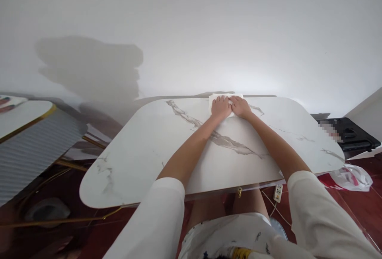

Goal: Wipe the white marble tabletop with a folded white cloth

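Note:
My left hand [221,108] and my right hand [240,106] lie side by side on a white cloth [212,100] near the far edge of the marble-patterned white table [134,147]. Both hands are flat with the fingers stretched out, pressing the cloth against the tabletop. Their thumb sides meet over the middle of it. Much of the cloth is hidden under the palms, and its far border reaches the table's wall-side edge. I cannot tell whether it is fabric or paper.
A white wall [191,32] rises behind the table. To the left stands a grey ribbed cabinet [38,151] with gold trim. A black case [355,133], a clear plastic bag [353,177] and a power strip [278,192] are at the right and below.

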Demonstrator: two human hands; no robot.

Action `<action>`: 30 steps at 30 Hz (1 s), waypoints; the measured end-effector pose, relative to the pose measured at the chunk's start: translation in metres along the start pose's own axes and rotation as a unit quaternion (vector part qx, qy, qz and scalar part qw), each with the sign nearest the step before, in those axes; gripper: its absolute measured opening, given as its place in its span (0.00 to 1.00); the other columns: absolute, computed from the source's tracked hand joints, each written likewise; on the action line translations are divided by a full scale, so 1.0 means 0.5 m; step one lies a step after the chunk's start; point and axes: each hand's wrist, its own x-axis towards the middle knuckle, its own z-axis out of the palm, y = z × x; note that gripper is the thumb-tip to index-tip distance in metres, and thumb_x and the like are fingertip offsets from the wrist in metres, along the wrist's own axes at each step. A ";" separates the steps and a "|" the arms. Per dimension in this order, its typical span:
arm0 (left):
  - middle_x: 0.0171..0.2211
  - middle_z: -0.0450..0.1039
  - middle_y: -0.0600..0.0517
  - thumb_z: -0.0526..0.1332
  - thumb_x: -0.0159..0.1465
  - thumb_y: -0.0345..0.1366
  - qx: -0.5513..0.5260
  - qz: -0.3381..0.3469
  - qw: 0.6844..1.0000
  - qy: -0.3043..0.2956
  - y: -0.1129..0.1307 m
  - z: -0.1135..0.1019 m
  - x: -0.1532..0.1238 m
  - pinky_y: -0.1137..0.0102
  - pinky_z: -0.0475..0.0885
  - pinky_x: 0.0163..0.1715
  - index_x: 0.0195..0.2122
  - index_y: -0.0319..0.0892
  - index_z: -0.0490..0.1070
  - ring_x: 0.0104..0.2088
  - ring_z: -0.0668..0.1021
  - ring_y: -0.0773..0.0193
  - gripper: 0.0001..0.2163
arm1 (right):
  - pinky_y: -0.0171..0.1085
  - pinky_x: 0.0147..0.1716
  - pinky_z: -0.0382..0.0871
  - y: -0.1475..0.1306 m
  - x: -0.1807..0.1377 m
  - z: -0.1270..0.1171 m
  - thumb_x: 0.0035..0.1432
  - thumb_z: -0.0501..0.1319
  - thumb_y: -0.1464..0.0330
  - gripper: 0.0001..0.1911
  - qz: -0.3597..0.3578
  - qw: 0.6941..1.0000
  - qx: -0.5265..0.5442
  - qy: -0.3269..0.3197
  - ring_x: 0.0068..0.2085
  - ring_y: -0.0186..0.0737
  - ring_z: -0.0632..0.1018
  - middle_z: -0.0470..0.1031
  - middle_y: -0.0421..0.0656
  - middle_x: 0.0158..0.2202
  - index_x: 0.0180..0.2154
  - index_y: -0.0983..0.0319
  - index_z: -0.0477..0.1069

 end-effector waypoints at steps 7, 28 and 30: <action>0.60 0.66 0.46 0.45 0.68 0.34 0.006 0.007 1.000 -0.013 -0.019 0.004 0.031 0.57 0.59 0.59 0.57 0.43 0.65 0.60 0.65 0.53 0.19 | 0.50 0.60 0.58 -0.012 0.022 0.000 0.66 0.46 0.70 0.22 0.024 1.000 -0.009 0.002 0.62 0.50 0.64 0.67 0.50 0.62 0.59 0.63 0.64; 0.59 0.66 0.42 0.44 0.68 0.34 -0.006 0.005 1.000 -0.023 0.034 0.016 0.055 0.56 0.59 0.59 0.57 0.39 0.65 0.60 0.65 0.51 0.19 | 0.50 0.60 0.60 0.071 0.034 0.006 0.63 0.46 0.71 0.23 0.011 0.999 0.028 0.016 0.61 0.49 0.67 0.69 0.49 0.60 0.57 0.64 0.66; 0.60 0.66 0.42 0.44 0.67 0.34 -0.009 0.004 1.000 -0.022 0.038 0.013 0.045 0.56 0.59 0.59 0.57 0.39 0.65 0.60 0.65 0.51 0.20 | 0.51 0.59 0.61 0.072 0.025 0.008 0.63 0.46 0.71 0.23 0.001 0.999 0.025 0.024 0.61 0.50 0.67 0.69 0.50 0.60 0.57 0.63 0.66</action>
